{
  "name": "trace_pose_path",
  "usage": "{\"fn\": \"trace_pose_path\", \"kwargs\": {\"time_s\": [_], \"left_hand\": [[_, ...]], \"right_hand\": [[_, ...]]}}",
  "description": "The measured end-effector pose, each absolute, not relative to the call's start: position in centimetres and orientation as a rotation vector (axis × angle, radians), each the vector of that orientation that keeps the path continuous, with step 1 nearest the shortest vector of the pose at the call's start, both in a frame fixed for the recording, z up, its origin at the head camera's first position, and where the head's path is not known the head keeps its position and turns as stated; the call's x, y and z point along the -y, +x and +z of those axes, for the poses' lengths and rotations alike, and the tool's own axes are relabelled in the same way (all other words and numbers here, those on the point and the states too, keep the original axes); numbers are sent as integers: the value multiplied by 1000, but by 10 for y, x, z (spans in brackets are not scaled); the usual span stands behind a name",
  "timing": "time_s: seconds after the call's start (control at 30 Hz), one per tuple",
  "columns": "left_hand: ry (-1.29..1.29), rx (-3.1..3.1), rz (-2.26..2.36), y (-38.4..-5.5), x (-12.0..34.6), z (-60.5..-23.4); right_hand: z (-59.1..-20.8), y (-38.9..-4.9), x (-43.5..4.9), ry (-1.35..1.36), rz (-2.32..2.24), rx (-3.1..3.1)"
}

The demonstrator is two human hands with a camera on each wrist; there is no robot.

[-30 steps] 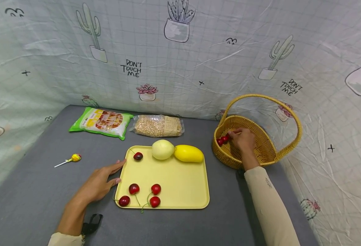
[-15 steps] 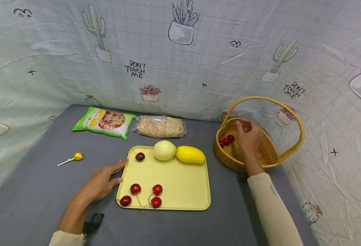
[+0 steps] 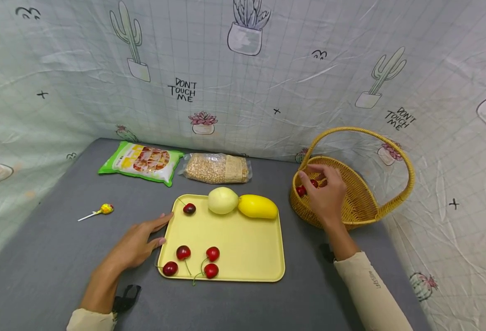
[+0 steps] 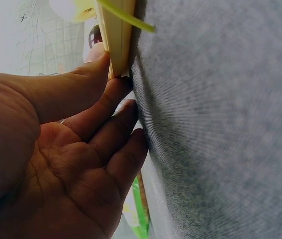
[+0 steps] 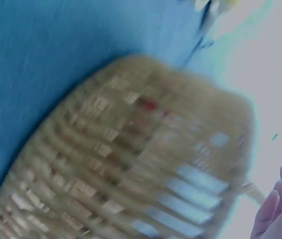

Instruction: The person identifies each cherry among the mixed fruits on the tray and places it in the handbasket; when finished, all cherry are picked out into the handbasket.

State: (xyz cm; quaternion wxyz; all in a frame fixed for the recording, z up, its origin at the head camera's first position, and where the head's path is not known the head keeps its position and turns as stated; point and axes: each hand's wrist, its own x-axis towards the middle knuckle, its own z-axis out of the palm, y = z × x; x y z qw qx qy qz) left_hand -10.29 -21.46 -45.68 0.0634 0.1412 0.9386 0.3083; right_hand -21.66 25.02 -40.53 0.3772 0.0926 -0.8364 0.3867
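My left hand (image 3: 135, 246) rests beside a pale yellow tray (image 3: 247, 248), its fingertips and thumb touching the left rim. The left wrist view has the thumb on the tray's edge (image 4: 120, 40) and the fingers stretched along the cloth. On the tray lie several dark red cherries (image 3: 183, 252), a pale green round fruit (image 3: 223, 200) and a yellow mango-like fruit (image 3: 257, 206). My right hand (image 3: 328, 193) hovers over a wicker basket (image 3: 356, 202), thumb and fingers apart, nothing between them. Red cherries (image 3: 301, 191) sit by the basket's left wall, partly hidden by that hand.
A green and white food bag (image 3: 143, 162) and a clear bag of yellowish grains (image 3: 215, 168) lie along the back of the grey table. A lollipop (image 3: 106, 208) lies at the left. The basket's tall handle (image 3: 408, 172) arches up on the right.
My right hand let go of a cherry beside the others in the basket, lifted away, and has swung slightly left and nearer. My left hand stays at the tray's rim.
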Motion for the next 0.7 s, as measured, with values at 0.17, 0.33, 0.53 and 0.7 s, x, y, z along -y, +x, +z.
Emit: {"fn": "trace_pose_path", "kwargs": {"time_s": [0.17, 0.33, 0.53, 0.7], "left_hand": [[427, -2836, 932, -102, 214, -456], [412, -2825, 933, -102, 212, -455], [407, -2827, 906, -103, 212, -454], [398, -2824, 908, -103, 212, -454]], "right_hand": [[-401, -193, -227, 405, 991, 2155], [-400, -170, -208, 569, 984, 2205], [-401, -146, -189, 799, 1010, 2317], [-402, -130, -175, 1009, 1024, 2441]]}}
